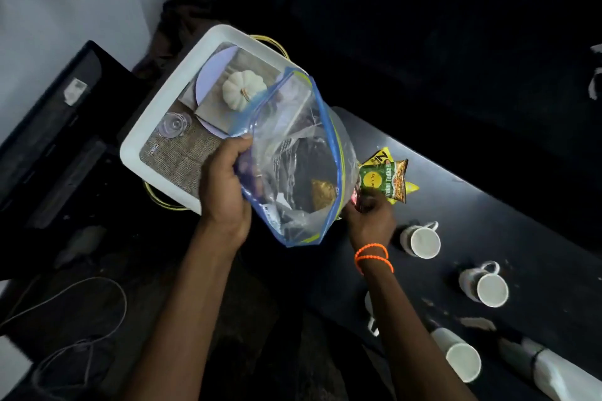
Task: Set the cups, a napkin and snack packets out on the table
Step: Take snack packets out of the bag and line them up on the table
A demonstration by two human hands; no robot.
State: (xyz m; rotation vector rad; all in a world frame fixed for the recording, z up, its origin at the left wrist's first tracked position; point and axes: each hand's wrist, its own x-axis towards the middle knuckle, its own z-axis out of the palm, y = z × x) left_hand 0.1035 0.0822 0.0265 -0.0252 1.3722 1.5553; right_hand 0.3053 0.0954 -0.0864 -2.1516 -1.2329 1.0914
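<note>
My left hand (224, 179) grips the open rim of a clear zip bag (293, 153) with a blue and yellow-green seal, held up over the table's near end. Dark packets and a golden one show through the bag. My right hand (369, 216), with orange bead bands at the wrist, is shut on green and yellow snack packets (386, 179) just to the right of the bag, low over the dark table (488, 205). Three white cups stand on the table: one (422, 241) by my right wrist, one (485, 285) further right, one (461, 356) near the bottom.
A white tray (156, 114) with a picture of a plate and a pale pumpkin lies left of the bag, on yellow wire handles. A folded white cloth (553, 371) lies at the table's bottom right. Cables trail on the dark floor at the lower left.
</note>
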